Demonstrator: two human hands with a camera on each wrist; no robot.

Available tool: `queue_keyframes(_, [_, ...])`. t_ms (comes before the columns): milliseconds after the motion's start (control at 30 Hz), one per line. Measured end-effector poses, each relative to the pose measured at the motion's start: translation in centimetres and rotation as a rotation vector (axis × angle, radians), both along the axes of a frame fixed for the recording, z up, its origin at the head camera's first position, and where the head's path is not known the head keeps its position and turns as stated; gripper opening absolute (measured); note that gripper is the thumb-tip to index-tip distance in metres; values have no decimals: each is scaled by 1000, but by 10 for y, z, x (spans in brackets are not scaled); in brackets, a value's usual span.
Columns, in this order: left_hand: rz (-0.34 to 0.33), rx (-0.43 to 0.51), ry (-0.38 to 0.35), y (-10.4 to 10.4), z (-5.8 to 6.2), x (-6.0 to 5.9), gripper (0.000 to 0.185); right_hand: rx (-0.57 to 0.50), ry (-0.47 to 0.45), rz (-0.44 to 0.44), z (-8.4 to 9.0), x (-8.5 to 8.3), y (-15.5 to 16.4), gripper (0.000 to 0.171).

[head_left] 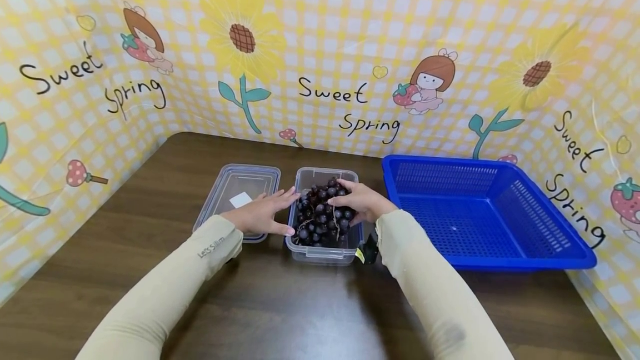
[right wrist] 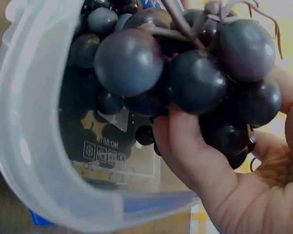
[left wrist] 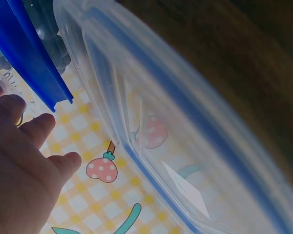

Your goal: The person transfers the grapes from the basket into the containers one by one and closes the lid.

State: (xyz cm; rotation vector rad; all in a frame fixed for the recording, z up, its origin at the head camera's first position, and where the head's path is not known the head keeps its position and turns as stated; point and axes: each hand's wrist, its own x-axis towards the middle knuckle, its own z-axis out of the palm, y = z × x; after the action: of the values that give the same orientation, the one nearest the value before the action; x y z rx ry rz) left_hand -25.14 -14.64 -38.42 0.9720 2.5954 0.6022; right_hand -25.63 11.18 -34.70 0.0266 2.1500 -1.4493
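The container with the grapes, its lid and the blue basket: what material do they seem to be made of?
Container: clear, smooth plastic by the look; the grapes show through its wall.
Lid: seemingly the same clear plastic, with a blue line along its rim.
Blue basket: opaque, slightly glossy plastic, probably moulded; small holes perforate its walls and floor.

Head view looks down on table (head_left: 300,304) — wrist views very close; all share container (head_left: 325,251).

2 arms in view, both in long, snug, pale beige sleeves running right down to the wrists. the left sleeve (head_left: 170,288) carries small grey lettering near the cuff, reading something like "let's slim". the right sleeve (head_left: 440,293) shows a faint darker smudge further up. left hand (head_left: 262,215) and right hand (head_left: 365,201) are bare, no rings visible.
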Motion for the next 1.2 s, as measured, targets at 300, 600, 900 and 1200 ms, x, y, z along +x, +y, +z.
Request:
queue_keyframes(300, [-1, 8, 2, 1, -1, -2, 88, 153, 58, 99, -2, 0, -4, 67])
queue_keyframes(600, [7, -9, 3, 0, 1, -1, 88, 360, 224, 142, 0, 2, -6, 64])
queue_keyframes(900, [0, -21, -1, 3, 3, 0, 87, 697, 388, 164, 19, 2, -3, 49])
queue_keyframes(1200, [1, -16, -13, 2, 3, -2, 88, 712, 526, 215, 16, 2, 10, 25])
